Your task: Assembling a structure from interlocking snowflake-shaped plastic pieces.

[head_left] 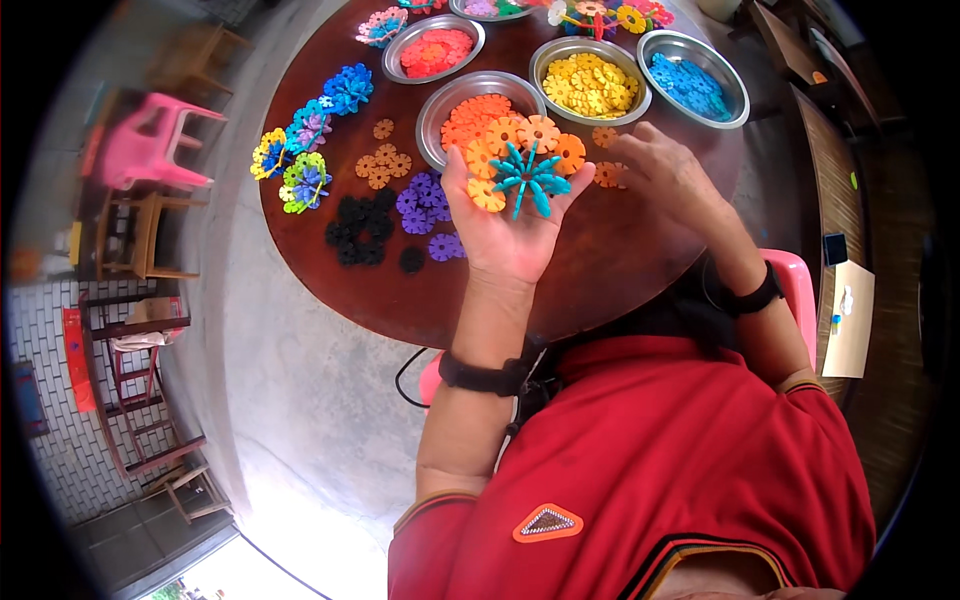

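Observation:
In my left hand [513, 225] rests a flower of interlocking plastic discs [528, 180], with a teal spiky centre and orange notched discs around part of it. The palm faces up and the fingers curl round it from below, partly hidden by it. To its right, my right hand [668, 172] is low over the table with bent fingers, their tips beside a few loose orange discs [607, 175]. Whether a disc is pinched in those fingertips is hidden. Just beyond the flower stands a metal bowl [428, 130] of orange-red discs.
On the round brown table [370, 300] are bowls of yellow discs [590, 85], blue discs [690, 88] and red discs [435, 52]. Finished flowers [305, 182] line the left edge. Black discs [362, 225], purple discs [425, 205] and light orange discs [383, 165] lie loose nearby.

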Tool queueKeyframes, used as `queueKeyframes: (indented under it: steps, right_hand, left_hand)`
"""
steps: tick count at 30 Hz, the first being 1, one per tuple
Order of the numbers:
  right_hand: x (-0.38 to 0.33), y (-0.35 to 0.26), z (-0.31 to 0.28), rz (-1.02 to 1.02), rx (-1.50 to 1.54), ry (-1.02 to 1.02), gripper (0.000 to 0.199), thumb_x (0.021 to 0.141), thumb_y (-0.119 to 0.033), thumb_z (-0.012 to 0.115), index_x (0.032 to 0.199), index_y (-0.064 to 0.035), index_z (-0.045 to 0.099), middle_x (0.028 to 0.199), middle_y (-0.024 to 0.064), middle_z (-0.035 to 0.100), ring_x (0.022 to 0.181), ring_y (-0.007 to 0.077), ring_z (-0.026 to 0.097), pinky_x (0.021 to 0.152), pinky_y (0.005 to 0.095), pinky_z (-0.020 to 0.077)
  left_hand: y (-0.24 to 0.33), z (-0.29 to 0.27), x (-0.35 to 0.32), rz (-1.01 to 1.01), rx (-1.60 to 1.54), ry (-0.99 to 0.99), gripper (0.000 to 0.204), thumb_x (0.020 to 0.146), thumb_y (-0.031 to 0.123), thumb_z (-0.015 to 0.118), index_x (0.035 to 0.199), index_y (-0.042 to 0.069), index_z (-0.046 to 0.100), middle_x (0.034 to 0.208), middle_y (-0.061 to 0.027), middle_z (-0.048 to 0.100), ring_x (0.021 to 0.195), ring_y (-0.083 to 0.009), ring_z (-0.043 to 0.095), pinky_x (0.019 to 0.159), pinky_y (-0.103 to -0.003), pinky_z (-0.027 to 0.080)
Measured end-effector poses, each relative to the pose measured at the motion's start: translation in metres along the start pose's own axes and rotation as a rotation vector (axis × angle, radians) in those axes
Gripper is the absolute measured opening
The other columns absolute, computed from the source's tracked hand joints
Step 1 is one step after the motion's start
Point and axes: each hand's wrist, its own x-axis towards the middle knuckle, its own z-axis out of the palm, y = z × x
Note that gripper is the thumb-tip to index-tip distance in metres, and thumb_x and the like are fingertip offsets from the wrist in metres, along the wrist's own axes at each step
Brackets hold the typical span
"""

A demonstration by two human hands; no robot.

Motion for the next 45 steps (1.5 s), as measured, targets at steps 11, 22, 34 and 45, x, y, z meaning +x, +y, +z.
queueKeyframes:
  steps: [11, 22, 34, 45]
  right_hand:
    - [-0.011, 0.01, 0.002, 0.141, 0.087, -0.109, 0.019, 0.074, -0.01, 0.065, 0.082, -0.0023, 0.049, 0.08, 0.0116, 0.054, 0.078, 0.033, 0.056, 0.07, 0.0415, 0.0455]
    - [0.007, -0.069, -0.054, -0.003, 0.626, 0.233, 0.014, 0.074, -0.001, 0.064, 0.088, -0.0015, 0.06, 0.078, 0.009, 0.057, 0.07, 0.0186, 0.058, 0.062, 0.0296, 0.0453]
    - [0.018, -0.082, -0.024, -0.167, 0.279, 0.232, 0.011, 0.077, -0.008, 0.063, 0.085, -0.0044, 0.057, 0.075, 0.0118, 0.055, 0.069, 0.0305, 0.058, 0.061, 0.0395, 0.0463]
    - [0.013, -0.086, -0.022, -0.177, 0.24, 0.207, 0.01, 0.075, -0.008, 0.062, 0.081, -0.0052, 0.055, 0.076, 0.0101, 0.053, 0.07, 0.0301, 0.057, 0.061, 0.0393, 0.047]
  left_hand:
    - [0.001, -0.003, -0.002, -0.015, -0.022, -0.082, 0.077, 0.078, 0.061, 0.057, 0.131, 0.007, 0.043, 0.129, -0.0133, 0.051, 0.118, -0.0332, 0.049, 0.095, -0.053, 0.042]
    - [-0.001, -0.004, 0.001, 0.026, 0.039, -0.061, 0.051, 0.085, 0.032, 0.056, 0.128, 0.006, 0.048, 0.118, -0.0129, 0.058, 0.107, -0.0285, 0.057, 0.087, -0.046, 0.049]
    - [-0.009, -0.007, 0.002, 0.188, 0.203, -0.066, 0.043, 0.09, 0.037, 0.046, 0.117, 0.004, 0.052, 0.111, -0.0111, 0.06, 0.104, -0.0243, 0.057, 0.09, -0.039, 0.045]
    - [-0.012, -0.006, 0.0, 0.261, 0.275, -0.089, 0.04, 0.092, 0.032, 0.045, 0.117, 0.001, 0.05, 0.112, -0.0124, 0.059, 0.105, -0.0234, 0.056, 0.094, -0.037, 0.043]
